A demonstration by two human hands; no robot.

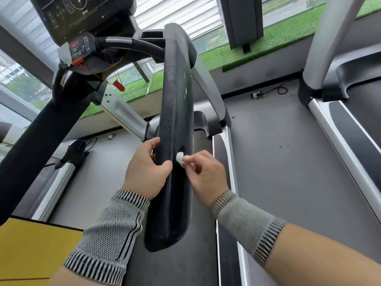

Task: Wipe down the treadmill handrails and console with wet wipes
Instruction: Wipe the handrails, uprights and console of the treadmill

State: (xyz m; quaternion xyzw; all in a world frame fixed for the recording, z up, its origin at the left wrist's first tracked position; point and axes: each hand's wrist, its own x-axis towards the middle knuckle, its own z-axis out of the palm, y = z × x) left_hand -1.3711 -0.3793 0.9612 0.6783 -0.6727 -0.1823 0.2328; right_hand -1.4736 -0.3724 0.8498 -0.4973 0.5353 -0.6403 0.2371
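Note:
A long black padded handrail (175, 112) of the treadmill runs from the console down toward me through the middle of the view. My left hand (147, 169) grips its left edge, thumb lying across the top. My right hand (206, 172) pinches a small balled-up white wet wipe (179, 158) and holds it against the rail's right side. The dark console (82, 19) sits at the top left, with a control panel (81, 47) and a red safety clip (119, 85) hanging on a cord below it. The other handrail (39, 129) crosses the left side.
The treadmill belt lies below the rail, with a silver side rail (232, 162) on its right. A second treadmill (340, 112) stands at the right across a grey floor strip. A floor socket with a cable (256, 95) sits by the green turf ledge. A yellow surface (35, 250) fills the lower left corner.

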